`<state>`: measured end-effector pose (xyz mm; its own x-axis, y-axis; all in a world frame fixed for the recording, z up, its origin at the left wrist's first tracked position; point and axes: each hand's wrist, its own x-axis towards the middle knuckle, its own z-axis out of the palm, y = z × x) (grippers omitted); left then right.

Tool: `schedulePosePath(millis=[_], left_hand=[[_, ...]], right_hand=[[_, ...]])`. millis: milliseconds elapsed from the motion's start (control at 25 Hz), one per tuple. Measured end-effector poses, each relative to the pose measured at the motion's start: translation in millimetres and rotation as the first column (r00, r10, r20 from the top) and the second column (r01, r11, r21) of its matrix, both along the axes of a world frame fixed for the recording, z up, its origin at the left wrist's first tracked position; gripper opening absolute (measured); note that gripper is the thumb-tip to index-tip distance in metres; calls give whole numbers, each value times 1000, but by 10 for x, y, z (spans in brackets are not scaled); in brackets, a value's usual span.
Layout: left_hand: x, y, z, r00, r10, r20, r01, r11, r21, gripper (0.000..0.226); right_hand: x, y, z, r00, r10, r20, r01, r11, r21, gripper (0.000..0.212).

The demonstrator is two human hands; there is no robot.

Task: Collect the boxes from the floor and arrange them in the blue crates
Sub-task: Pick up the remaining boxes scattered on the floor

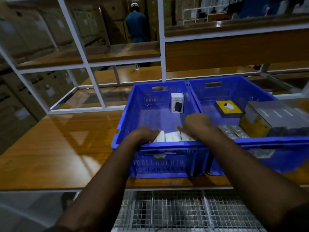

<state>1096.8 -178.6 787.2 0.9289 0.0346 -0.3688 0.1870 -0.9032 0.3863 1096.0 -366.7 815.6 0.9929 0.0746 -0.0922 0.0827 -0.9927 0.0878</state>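
Left hand [145, 133], right hand [197, 124] on white boxes [168, 137].

The near wall of the left blue crate [167, 158] hides the lower part of the white boxes [170, 137] under my hands. My right hand [197, 124] covers their right end. The grey box [277, 118] in the right blue crate [234, 91] is blurred and runs off the right edge.

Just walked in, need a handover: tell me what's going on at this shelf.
A person is loading white boxes into the left blue crate, both hands on the row at its near wall: left hand, right hand. One white box stands upright at the far wall. The right blue crate holds yellow and grey boxes.
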Motion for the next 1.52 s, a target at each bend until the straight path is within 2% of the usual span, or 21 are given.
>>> schedulePosePath(millis=[80, 160, 240, 360, 480, 600, 680, 840, 920, 1000, 1120, 1280, 1360, 1520], left_hand=[[40, -75, -3, 995, -69, -74, 74, 995, 69, 60], [63, -103, 9, 989, -69, -128, 78, 995, 68, 57], [92, -93, -22, 994, -39, -103, 48, 995, 86, 56], [54, -62, -89, 979, 68, 193, -94, 987, 131, 54], [-114, -19, -85, 825, 221, 521, -229, 972, -50, 41], [-455, 55, -59, 600, 345, 722, -241, 938, -248, 25], [-743, 128, -81, 481, 405, 778, -231, 914, -333, 19], [-1463, 501, -152, 385, 471, 794, -315, 876, -366, 15], [-1925, 755, -231, 355, 504, 787, -396, 844, -362, 15], [-2427, 966, -353, 354, 548, 758, -490, 799, -349, 16], [-3499, 1328, -683, 286, 666, 689, -696, 639, -328, 21], [-5270, 1541, -1243, 100, 853, 512, -889, 307, -338, 23], [-6040, 1482, -1452, 1, 896, 444, -927, 168, -336, 22], [-7490, 1281, -1787, -238, 910, 339, -936, -121, -331, 15]], right_hand=[[13, 42, -130, 996, 82, 20, -80, 991, -105, 28], [33, 62, -195, 990, 138, -5, -137, 980, -143, 9], [85, 65, -214, 990, 144, -8, -144, 983, -117, 16], [166, 92, -301, 989, 121, 86, -129, 987, 99, 32], [139, 277, -374, 966, 120, 228, -189, 932, 308, 32], [28, 578, -353, 903, 95, 419, -304, 829, 468, 25], [-113, 763, -294, 857, 54, 513, -370, 758, 537, 22], [-663, 1306, -240, 736, 73, 674, -590, 557, 584, 16], [-1046, 1661, -300, 692, 159, 704, -692, 425, 584, 11], [-1441, 1993, -430, 683, 311, 661, -729, 342, 593, 9], [-2365, 2512, -762, 632, 630, 451, -728, 284, 624, 16], [-3877, 2960, -1254, 496, 844, 204, -701, 250, 669, 18], [-4538, 3089, -1491, 399, 912, 93, -708, 242, 663, 20], [-5947, 3253, -1880, 137, 986, -90, -741, 162, 651, 20]])
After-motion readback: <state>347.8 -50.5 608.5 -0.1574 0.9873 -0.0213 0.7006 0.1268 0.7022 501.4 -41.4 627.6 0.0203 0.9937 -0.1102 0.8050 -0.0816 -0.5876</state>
